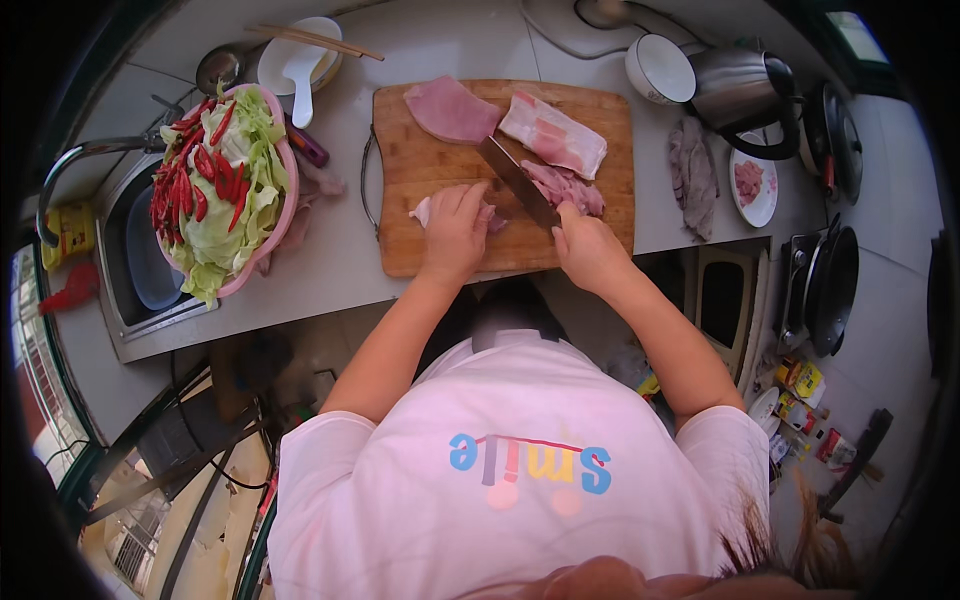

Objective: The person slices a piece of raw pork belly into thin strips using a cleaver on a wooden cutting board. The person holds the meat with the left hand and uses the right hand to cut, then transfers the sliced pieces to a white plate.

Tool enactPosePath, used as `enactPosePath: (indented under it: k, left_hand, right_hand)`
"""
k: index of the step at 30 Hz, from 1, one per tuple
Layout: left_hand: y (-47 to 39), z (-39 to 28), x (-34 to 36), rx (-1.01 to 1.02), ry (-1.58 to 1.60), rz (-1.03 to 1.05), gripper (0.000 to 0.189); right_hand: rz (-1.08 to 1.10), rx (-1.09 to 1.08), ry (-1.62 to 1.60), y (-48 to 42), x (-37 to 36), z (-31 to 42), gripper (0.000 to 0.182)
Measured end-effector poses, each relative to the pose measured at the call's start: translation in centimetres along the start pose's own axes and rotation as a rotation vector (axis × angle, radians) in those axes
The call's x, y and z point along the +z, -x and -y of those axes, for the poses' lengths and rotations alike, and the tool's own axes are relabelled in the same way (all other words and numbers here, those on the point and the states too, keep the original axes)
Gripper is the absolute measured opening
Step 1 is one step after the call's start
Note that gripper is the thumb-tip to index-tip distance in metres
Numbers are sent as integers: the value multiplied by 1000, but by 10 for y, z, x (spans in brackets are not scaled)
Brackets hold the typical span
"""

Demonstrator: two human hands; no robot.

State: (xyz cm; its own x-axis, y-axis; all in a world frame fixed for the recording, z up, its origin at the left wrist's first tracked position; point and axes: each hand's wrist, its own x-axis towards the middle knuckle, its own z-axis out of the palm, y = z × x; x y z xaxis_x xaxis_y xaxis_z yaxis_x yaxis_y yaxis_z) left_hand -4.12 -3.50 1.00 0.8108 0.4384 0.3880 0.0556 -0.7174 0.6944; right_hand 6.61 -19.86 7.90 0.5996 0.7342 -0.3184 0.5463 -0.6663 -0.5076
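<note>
My right hand (592, 251) grips the handle of a kitchen cleaver (517, 182), its blade slanting up and left over a wooden cutting board (420, 169). My left hand (457, 229) presses down on a piece of raw meat (495, 220), mostly covered by the fingers, left of the blade. Sliced raw meat (566, 187) is heaped just right of the blade. Farther back on the board lie a flat pink slab of meat (454, 111), close to the blade's tip, and a thick block of fatty pork (553, 135).
At left, a pink basin (279, 217) of cabbage leaves and red chillies stands beside the sink (124, 300). A bowl (326, 37) with chopsticks and a white spoon sits behind. Toward the right are a white bowl (664, 71), an electric kettle (735, 90), a grey cloth (691, 176) and a plate (763, 214) of meat.
</note>
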Motion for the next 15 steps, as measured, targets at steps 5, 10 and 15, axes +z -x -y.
enactPosePath:
  k: [5,10,15]
  left_hand:
    - [8,12,-15,79,24,-54,13]
    - [7,12,-8,137,103,43,11]
    - [9,16,-5,124,120,57,11]
  right_hand:
    - [88,-3,-76,9,3,21,17]
    - [103,-13,-113,9,11,23,16]
    - [59,-57,-95,-16,23,27,15]
